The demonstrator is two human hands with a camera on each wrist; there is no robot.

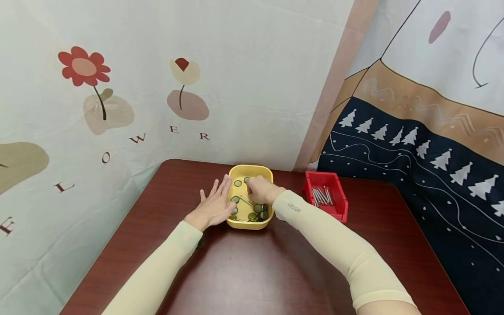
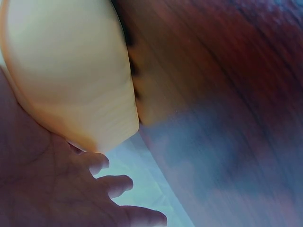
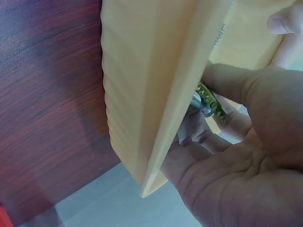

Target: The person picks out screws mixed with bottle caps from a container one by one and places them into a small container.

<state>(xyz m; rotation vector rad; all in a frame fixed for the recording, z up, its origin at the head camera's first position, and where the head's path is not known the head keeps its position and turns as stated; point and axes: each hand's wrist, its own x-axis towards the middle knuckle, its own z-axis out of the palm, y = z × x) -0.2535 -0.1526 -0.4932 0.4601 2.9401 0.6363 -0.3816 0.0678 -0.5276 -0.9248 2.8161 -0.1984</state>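
Observation:
A yellow plastic bin [image 1: 250, 225] stands on the table with several crown bottle caps [image 1: 238, 183] and a long screw [image 1: 246, 201] inside. My left hand [image 1: 212, 209] lies along the bin's left wall, its fingers straight and spread. In the left wrist view the palm [image 2: 38, 175] is against the wall of the bin. My right hand [image 1: 263, 191] reaches in over the right rim. Between its thumb and fingers, the right wrist view shows a green-gold bottle cap [image 3: 213, 103] with a silver metal piece [image 3: 201, 105] right beside it. The bin wall partly hides those fingers.
Right of the yellow bin stands a red bin [image 1: 341, 205] holding several long screws [image 1: 323, 197]. The dark red-brown table [image 1: 244, 271] ends at a printed cloth [image 1: 252, 87] hanging behind it, with a dark tree-patterned cloth [image 1: 393, 166] at the right.

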